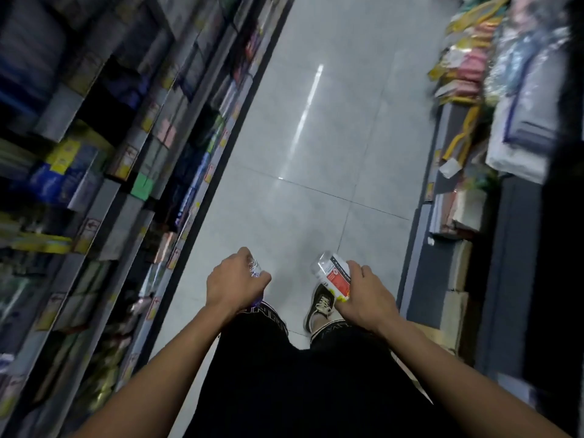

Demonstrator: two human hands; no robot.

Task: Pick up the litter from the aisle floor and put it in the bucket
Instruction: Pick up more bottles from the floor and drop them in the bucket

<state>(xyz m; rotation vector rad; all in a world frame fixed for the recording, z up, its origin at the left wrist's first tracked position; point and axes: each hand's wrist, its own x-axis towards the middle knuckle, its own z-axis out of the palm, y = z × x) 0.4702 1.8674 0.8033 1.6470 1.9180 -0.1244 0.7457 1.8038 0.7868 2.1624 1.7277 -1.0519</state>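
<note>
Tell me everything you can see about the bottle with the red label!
The clear plastic bottle with the red and white label is held in the right hand, whose fingers curl round its lower part. It lies tilted, one clear end pointing up and away towards the grey tiled floor. The label wraps its middle; a bit of yellow shows near the palm. It looks empty, though blur makes that uncertain. It hangs in the air above a dark lace-up shoe, touching only the hand.

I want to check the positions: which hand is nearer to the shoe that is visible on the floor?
Right. The right hand, holding a red-labelled bottle, is just beside the shoe, partly over it. The left hand, holding a crumpled clear bottle, is farther off, to the shoe's left.
</note>
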